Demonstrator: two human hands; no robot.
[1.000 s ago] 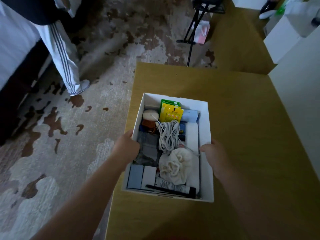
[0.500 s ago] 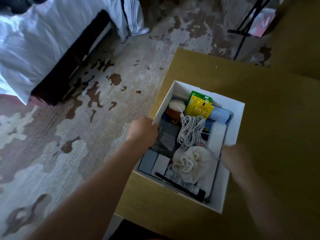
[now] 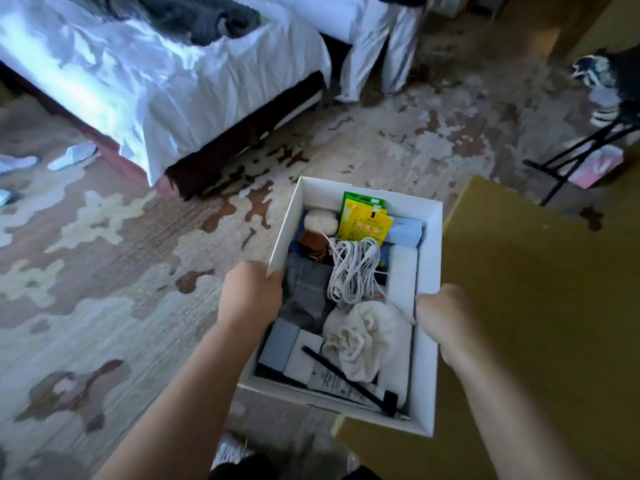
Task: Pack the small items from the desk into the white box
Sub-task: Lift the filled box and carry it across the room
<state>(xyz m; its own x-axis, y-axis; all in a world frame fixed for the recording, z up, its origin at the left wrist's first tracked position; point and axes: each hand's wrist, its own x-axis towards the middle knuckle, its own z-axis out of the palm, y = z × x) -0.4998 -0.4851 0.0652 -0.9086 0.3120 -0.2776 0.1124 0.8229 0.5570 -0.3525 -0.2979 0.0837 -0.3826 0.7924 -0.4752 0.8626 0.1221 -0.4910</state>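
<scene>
White box (image 3: pixel 430 251) is held between both hands, directly ahead of the body and below the camera. Its long axis runs away from the person, the far end swung slightly to the right. Left hand (image 3: pixel 252 293) grips the left long wall near its middle, fingers hooked over the rim into the box. Right hand (image 3: pixel 445 315) grips the right long wall roughly opposite it, closed at the rim, though its fingertips are hidden by the wall. The hands face each other across the short axis, so neither is the nearer one and the load is shared. The box straddles the left edge of the desk (image 3: pixel 536 306): the right wall lies over the desk top and most of the base hangs over the carpet (image 3: pixel 121 306). Cannot tell whether the base touches the desk or is lifted free. Contents sit loose, among them a coiled white cable (image 3: pixel 353 271), a cream drawstring pouch (image 3: pixel 363 337) and a yellow packet (image 3: pixel 363 225). Judgement: packing looks near done. Any carry or set-down turns on keeping the long axis level, since loose items would slide lengthwise if one end dips.
</scene>
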